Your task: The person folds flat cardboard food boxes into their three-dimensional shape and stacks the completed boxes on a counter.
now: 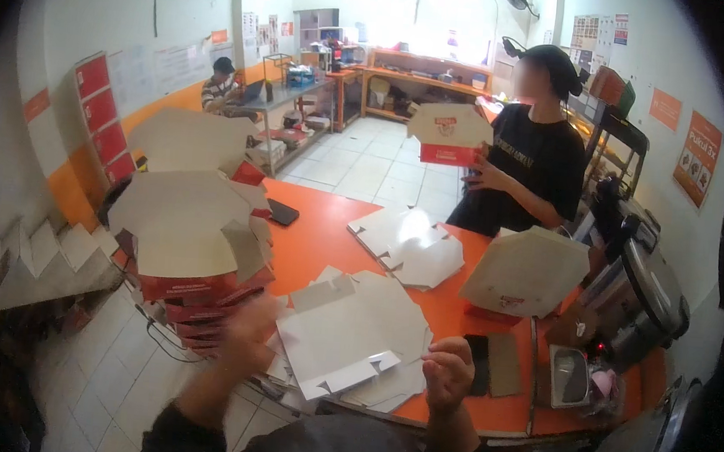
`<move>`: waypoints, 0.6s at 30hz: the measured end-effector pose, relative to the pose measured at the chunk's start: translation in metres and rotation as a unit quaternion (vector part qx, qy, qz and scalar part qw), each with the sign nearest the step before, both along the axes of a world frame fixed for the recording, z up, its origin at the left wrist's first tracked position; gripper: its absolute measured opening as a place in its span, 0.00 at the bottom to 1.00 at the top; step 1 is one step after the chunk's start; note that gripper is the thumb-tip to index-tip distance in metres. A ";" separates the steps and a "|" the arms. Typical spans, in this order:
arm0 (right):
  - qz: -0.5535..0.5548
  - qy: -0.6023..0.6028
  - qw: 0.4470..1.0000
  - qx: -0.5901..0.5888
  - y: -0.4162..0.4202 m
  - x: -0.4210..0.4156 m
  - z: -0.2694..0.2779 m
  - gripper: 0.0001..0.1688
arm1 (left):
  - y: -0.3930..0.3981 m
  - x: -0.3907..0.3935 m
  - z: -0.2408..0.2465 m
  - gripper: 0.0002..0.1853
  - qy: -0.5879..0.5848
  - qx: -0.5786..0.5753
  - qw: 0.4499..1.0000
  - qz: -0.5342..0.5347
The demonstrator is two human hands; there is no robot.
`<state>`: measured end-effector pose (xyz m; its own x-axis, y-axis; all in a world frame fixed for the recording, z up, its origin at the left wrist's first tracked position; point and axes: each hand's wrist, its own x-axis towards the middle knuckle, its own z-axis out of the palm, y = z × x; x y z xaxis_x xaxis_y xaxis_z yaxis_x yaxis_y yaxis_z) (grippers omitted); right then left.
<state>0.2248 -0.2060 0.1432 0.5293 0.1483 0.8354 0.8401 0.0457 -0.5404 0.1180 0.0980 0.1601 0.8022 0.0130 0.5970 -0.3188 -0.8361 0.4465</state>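
Flat white cardboard box blanks [354,332] with slotted flaps lie piled on the orange table in front of me. My left hand [251,328], blurred, is between that pile and a tall stack of folded red-and-white boxes [192,223]; its fingers are not clear. The stack's lids stand open, and red sides show below. At the right edge of the blanks is my right hand [448,372], raised with its fingers curled. Whether it pinches the cardboard edge cannot be told.
Another pile of blanks [411,242] lies farther back near a black phone [283,212]. At right stand an open box [525,272], a metal tray [570,377] and a lidded appliance [641,283]. A co-worker [531,143] holds a box [449,134]; a seated person [224,87] is behind.
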 end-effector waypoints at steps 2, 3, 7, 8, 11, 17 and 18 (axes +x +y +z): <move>0.003 -0.016 1.000 -0.017 0.002 -0.004 0.001 0.06 | -0.042 0.022 -0.083 0.30 0.191 0.049 0.980 -0.026; 0.007 -0.024 0.999 -0.030 0.002 -0.008 0.001 0.05 | -0.053 0.032 -0.113 0.30 0.257 0.060 0.963 -0.056; 0.000 -0.050 0.997 -0.057 -0.008 -0.016 0.005 0.05 | -0.067 0.066 -0.159 0.34 0.370 0.156 0.912 -0.081; -0.005 -0.043 0.997 -0.058 -0.011 -0.018 0.001 0.05 | -0.064 0.075 -0.163 0.33 0.397 0.147 0.900 -0.103; -0.023 -0.005 0.998 -0.058 -0.019 -0.020 -0.008 0.05 | -0.049 0.091 -0.164 0.28 0.460 0.080 0.871 -0.154; -0.011 0.048 0.994 -0.101 -0.014 -0.035 -0.011 0.07 | -0.035 0.102 -0.137 0.17 0.428 -0.141 0.890 -0.063; -0.010 0.054 0.991 -0.120 -0.014 -0.037 -0.013 0.08 | -0.044 0.097 -0.122 0.16 0.389 -0.273 0.878 -0.053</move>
